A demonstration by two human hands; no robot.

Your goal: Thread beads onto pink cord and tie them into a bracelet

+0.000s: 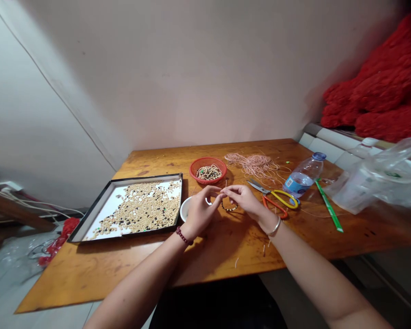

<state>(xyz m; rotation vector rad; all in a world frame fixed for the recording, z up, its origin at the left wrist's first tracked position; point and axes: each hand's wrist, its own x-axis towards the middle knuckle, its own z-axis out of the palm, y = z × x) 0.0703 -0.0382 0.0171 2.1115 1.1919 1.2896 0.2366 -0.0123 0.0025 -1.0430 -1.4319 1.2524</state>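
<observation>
My left hand point(202, 206) and my right hand point(244, 199) meet at the fingertips over the middle of the table. Both are closed in a pinch on a thin pink cord, whose end sticks up between them. A small loop of dark and pale beads point(229, 208) hangs just below the fingers. Partly behind my left hand is a white bowl point(185, 210). Beyond the hands, a red basket point(208, 160) holds strung beads. Scissors point(277, 197) with yellow and orange handles lie right of my right hand. A heap of pink cord point(253, 164) is farther back.
A black-edged tray point(104, 201) of loose beads stands at the left. At the right are a water bottle point(299, 178), a green strip point(329, 206) and a plastic bag point(359, 187). Cord scraps point(236, 262) lie near the front edge of the wooden table point(123, 269).
</observation>
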